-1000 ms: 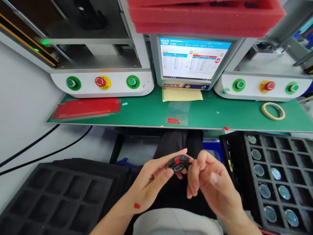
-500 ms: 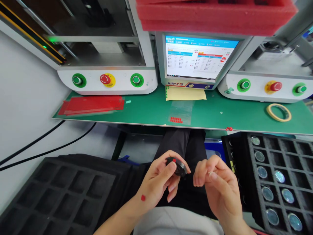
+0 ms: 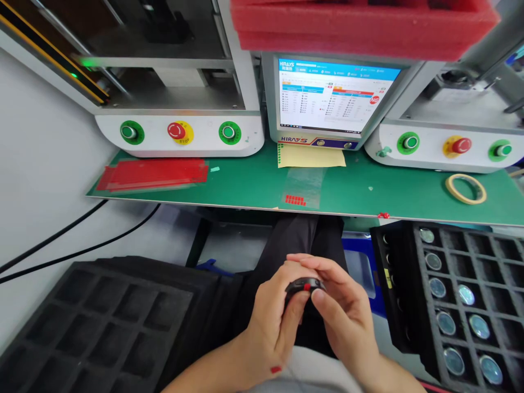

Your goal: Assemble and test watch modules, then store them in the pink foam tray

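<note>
Over my lap, both hands hold a small round black part (image 3: 302,285) with a red sticker on its rim. My left hand (image 3: 275,316) grips it from the left with thumb and fingers. My right hand (image 3: 341,311) closes on it from the right, thumb pressing on the rim beside the sticker. A small red sticker (image 3: 275,369) clings to my left wrist. Most of the part is hidden by my fingers.
An empty black foam tray (image 3: 94,327) lies at my left. At my right, a black foam tray (image 3: 462,295) holds several round lenses. The green bench (image 3: 245,185) carries red sheets (image 3: 153,174), a strip of red stickers (image 3: 295,200), a tape roll (image 3: 465,188), two button consoles and a monitor (image 3: 335,98).
My right hand had let go of the part half a second ago; now it has come back and grips it again. Both hands have dropped lower and closer to my body.
</note>
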`<state>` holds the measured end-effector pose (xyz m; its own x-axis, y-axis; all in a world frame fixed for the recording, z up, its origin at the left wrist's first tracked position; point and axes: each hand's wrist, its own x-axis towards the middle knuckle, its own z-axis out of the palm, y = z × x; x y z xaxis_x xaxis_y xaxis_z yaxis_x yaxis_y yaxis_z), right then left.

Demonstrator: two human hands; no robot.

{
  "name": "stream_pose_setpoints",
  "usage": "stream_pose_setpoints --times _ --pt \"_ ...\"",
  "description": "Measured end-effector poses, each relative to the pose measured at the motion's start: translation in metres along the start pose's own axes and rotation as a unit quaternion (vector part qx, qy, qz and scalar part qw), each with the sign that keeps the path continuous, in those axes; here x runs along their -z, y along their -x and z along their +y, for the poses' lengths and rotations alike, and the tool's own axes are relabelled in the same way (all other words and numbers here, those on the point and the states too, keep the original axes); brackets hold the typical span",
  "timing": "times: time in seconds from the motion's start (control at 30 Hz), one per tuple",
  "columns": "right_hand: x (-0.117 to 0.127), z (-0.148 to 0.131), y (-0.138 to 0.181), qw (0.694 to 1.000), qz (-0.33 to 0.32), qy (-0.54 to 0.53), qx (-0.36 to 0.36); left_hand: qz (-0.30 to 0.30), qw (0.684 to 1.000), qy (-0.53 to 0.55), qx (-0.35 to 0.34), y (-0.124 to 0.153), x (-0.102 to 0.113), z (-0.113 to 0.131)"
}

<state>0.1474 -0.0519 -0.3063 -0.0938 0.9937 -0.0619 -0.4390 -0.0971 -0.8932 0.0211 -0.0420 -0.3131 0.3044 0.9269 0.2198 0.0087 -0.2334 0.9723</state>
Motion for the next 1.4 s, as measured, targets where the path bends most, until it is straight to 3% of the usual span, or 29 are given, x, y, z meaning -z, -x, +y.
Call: stream_pose_setpoints --times 0.17,0.4,0.77,0.9,0.97,1.03,1.07,1.13,1.2,1.27,1.4 --pt "-0.001 0.000 -0.002 0.997 -0.023 -0.065 -0.031 0.006 0.990 -0.106 -0.094 -0.006 0.002 0.004" --pt "-0.007 0.004 -0.002 0.996 0.023 -0.090 -0.014 0.024 0.965 -0.215 -0.147 -0.009 -0.003 0.001" --pt "-0.015 0.015 0.004 0.982 0.071 -0.172 0.003 0.030 0.935 -0.277 -0.218 -0.011 -0.002 -0.006" --pt "-0.013 0.012 0.005 0.985 0.073 -0.153 -0.002 0.014 0.947 -0.238 -0.216 -0.010 -0.002 -0.006" --pt "-0.009 0.008 0.007 0.992 0.060 -0.114 0.003 -0.011 0.980 -0.127 -0.152 -0.010 -0.002 -0.003" --pt "-0.005 0.005 0.012 0.998 0.040 -0.032 0.027 -0.047 0.996 0.077 -0.013 -0.010 -0.001 0.000" --pt "-0.002 0.004 0.013 0.997 0.035 0.026 0.057 -0.063 0.977 0.194 0.063 -0.011 -0.001 0.003" --pt "0.003 0.003 0.016 0.977 0.035 0.150 0.148 -0.085 0.898 0.392 0.180 -0.014 0.000 0.006" --pt "0.008 0.004 0.015 0.943 0.026 0.237 0.232 -0.100 0.829 0.496 0.236 -0.016 0.001 0.009" --pt "0.013 0.004 0.012 0.924 -0.008 0.264 0.276 -0.105 0.798 0.527 0.272 -0.017 0.002 0.011" --pt "0.021 0.004 0.005 0.921 -0.069 0.240 0.299 -0.100 0.780 0.534 0.310 -0.015 0.001 0.011"
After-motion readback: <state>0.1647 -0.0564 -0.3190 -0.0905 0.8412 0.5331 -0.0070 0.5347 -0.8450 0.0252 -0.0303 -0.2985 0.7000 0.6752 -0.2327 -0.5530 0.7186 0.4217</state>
